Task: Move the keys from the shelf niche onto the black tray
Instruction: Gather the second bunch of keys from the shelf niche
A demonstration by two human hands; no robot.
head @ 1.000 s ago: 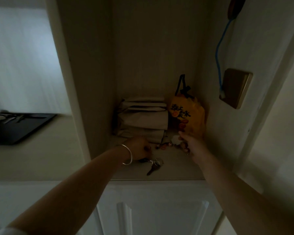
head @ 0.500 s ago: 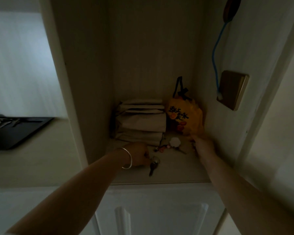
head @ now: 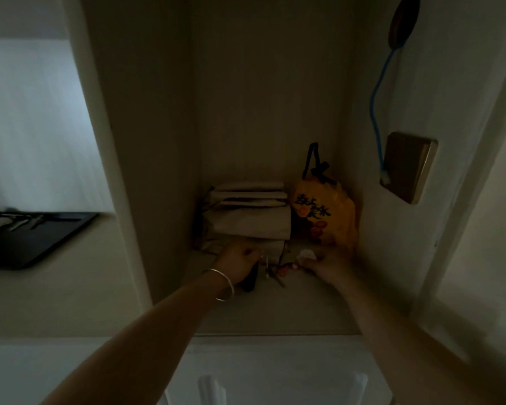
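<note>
A dim, pale shelf niche (head: 263,311) sits above white cupboard doors; at its back lie folded cloth bags (head: 250,211) with an orange bag (head: 329,217) to their right; left of the niche, a black tray (head: 27,244) rests on a light counter, some keys already on it; both arms reach into the niche; the left hand (head: 240,266), wearing a bangle (head: 224,283), is closed around a dark bunch of keys (head: 268,270) in front of the cloth bags, hanging roughly downward; the right hand (head: 326,264) pinches a white charm (head: 306,255).
</note>
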